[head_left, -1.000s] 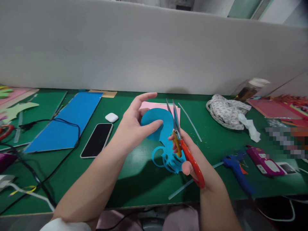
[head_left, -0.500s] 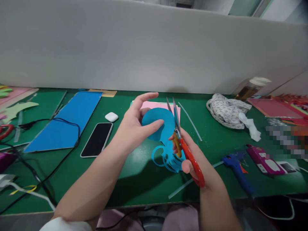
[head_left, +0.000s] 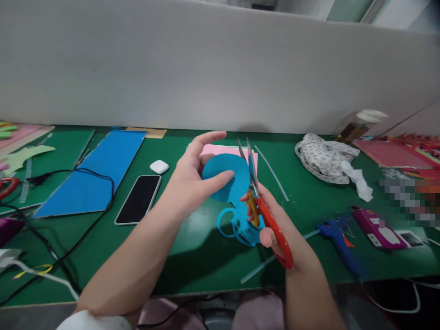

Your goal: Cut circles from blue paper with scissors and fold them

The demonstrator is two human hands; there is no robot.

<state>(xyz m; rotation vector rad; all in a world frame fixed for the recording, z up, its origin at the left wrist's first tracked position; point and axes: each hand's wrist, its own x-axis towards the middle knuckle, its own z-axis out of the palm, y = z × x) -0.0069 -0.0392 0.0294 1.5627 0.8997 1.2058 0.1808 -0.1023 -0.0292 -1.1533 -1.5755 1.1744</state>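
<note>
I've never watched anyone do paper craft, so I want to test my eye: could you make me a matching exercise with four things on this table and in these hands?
Things:
1. scissors with red and orange handles
2. rounded bright-blue paper piece
3. rectangular black-screened phone
4. dark-blue plastic glue gun

Places or states:
A. lying on the green tabletop, right of the right hand
B. pinched by the left hand
C. blades apart, in the right hand
D. lying left of the left hand

Pairs: 1-C, 2-B, 3-D, 4-A
</note>
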